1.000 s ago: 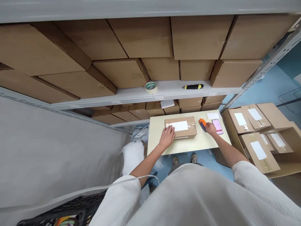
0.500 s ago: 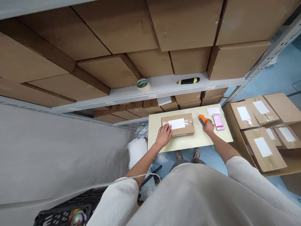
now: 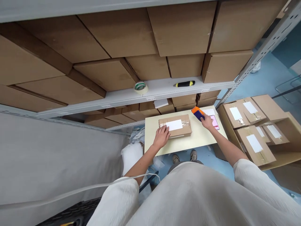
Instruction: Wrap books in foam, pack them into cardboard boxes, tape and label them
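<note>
A taped cardboard box [image 3: 178, 130] lies on the pale yellow table [image 3: 169, 147], with a white label [image 3: 174, 125] on its top. My left hand [image 3: 161, 137] rests on the box's left front part, fingers spread over its edge and the label's left end. In my right hand [image 3: 207, 121] is an orange and dark blue tool [image 3: 198, 113], raised over the table to the right of the box. A phone with a pink screen [image 3: 215, 122] lies just beyond that hand, partly hidden by it, near a white paper [image 3: 209, 111].
On the shelf edge [image 3: 164, 91] ahead sit a tape roll [image 3: 141, 88] and a black and yellow cutter [image 3: 185, 84]. Cardboard boxes fill the shelves. At the right, a large open carton [image 3: 282, 156] holds several labelled boxes. A white cable crosses near my left arm.
My right hand has lifted the orange tool and turned it, so its dark blue side shows. The left hand stays on the box. The whole view has shifted slightly.
</note>
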A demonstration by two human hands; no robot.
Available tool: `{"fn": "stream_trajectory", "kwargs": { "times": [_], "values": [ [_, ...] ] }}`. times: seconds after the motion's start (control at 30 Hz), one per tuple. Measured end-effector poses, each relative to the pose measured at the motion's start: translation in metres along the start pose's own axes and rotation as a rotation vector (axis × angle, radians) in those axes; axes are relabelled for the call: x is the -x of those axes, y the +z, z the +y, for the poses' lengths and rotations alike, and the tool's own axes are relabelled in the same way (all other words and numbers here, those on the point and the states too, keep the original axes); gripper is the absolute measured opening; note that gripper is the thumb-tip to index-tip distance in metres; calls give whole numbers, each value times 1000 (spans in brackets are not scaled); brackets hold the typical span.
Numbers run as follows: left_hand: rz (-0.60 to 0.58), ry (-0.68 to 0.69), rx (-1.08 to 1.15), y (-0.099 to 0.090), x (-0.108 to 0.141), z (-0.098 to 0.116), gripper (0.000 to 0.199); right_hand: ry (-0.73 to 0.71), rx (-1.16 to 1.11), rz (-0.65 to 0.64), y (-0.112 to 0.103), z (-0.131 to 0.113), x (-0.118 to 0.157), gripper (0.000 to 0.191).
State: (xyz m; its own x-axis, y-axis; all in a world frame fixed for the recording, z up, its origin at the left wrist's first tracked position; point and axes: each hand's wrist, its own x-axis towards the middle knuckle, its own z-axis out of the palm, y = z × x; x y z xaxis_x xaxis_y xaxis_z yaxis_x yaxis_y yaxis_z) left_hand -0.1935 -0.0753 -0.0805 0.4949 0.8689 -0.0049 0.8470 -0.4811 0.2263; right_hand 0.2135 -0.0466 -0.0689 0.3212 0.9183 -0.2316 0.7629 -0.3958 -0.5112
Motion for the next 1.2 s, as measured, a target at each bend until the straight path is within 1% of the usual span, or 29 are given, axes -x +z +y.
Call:
{"fn": "stream_trajectory", "kwargs": {
  "times": [0.07,0.13,0.2,0.23,0.3,0.4,0.47,0.57,0.7,0.8,0.9,0.97,1.0,1.03,1.1,1.2],
  "values": [
    [9,-2,16,0,-1,0,54,-115,-181,-53,-18,-13,-6,48],
    [25,-8,37,-1,-1,1,53,-249,-392,-183,-34,-29,-11,48],
    [44,-11,61,-1,-2,1,52,-351,-556,-340,-43,-49,-12,50],
    [54,-11,73,-1,-2,1,51,-377,-606,-410,-45,-59,-11,50],
    [70,-7,92,-2,-2,1,51,-395,-657,-520,-42,-80,-8,49],
    [82,1,117,-5,-1,0,51,-377,-668,-614,-24,-105,-1,42],
    [78,5,133,-6,-1,0,51,-359,-642,-629,-10,-116,2,37],
    [65,6,164,-9,0,-2,51,-350,-587,-595,6,-122,4,29],
    [54,4,241,-11,1,-6,48,-357,-551,-507,12,-119,3,18],
    [58,-53,367,-16,-5,-9,41,-336,-527,-479,14,-116,3,18],
    [147,-219,582,-28,-21,-9,31,-313,-521,-467,16,-114,4,20],
    [226,-347,795,-38,-36,-5,22,-308,-532,-466,17,-114,4,21],
    [229,-411,934,-43,-44,-2,17,-311,-541,-469,18,-114,5,21],
    [199,-471,1083,-48,-52,2,15,-315,-551,-473,18,-115,5,21],
    [120,-551,1320,-56,-66,10,23,-330,-562,-476,18,-115,5,21],
    [65,-625,1480,-64,-81,21,40,-352,-548,-473,17,-117,5,23]
  ]
}}
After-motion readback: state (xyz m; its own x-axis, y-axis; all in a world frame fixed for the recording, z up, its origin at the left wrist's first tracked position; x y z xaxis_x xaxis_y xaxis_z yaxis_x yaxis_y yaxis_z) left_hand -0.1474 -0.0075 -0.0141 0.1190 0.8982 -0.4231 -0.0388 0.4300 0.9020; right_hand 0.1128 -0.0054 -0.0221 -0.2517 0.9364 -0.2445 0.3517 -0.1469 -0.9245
